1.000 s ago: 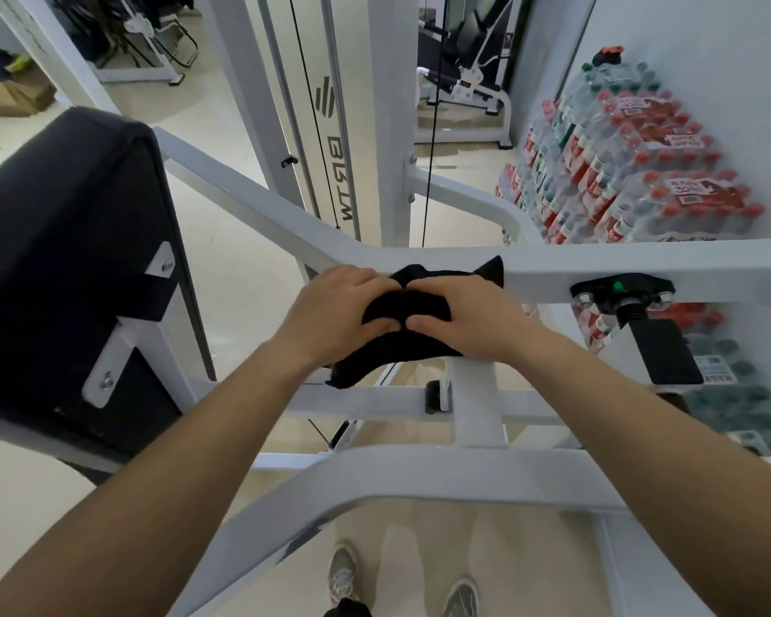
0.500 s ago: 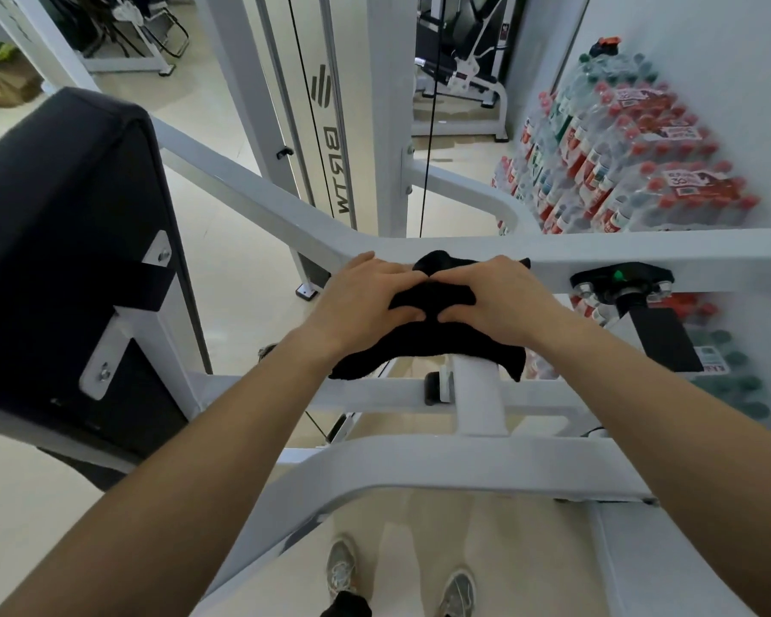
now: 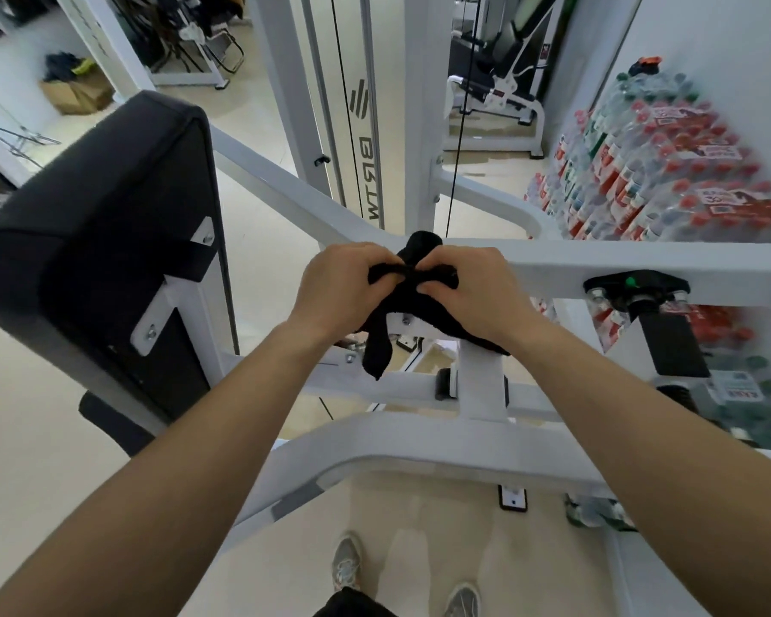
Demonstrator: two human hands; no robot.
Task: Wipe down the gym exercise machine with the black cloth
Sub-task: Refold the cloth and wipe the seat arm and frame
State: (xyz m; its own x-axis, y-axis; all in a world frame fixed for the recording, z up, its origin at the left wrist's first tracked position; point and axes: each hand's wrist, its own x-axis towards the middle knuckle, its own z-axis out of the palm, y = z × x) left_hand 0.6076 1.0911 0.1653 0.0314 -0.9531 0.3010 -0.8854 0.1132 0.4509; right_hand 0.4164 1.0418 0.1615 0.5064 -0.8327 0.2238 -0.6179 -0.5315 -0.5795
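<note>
1. The black cloth (image 3: 402, 305) is held bunched on top of the white crossbar (image 3: 619, 264) of the exercise machine (image 3: 419, 443), at the joint where a slanted bar meets it.
2. The left grip (image 3: 339, 287) is curled over the left side of the cloth, with a fold pinched under the bent fingers.
3. The right grip (image 3: 477, 291) is curled over the right side, and the same bunched fold is pinched between thumb and fingers. The two grips are nearly touching.
4. One end of the cloth is pushed up behind the knuckles. A narrow tail is left hanging below the crossbar, in front of the lower frame.
5. A black padded rest (image 3: 103, 242) is seen to the left, tilted and bolted to white brackets.
6. A black fitting (image 3: 637, 285) with a green mark is fixed under the crossbar, just right of the right grip.
7. Wrapped packs of red-capped bottles (image 3: 668, 171) are stacked against the wall on the right.
8. A pair of grey shoes (image 3: 348, 563) is seen on the pale floor below the frame.
</note>
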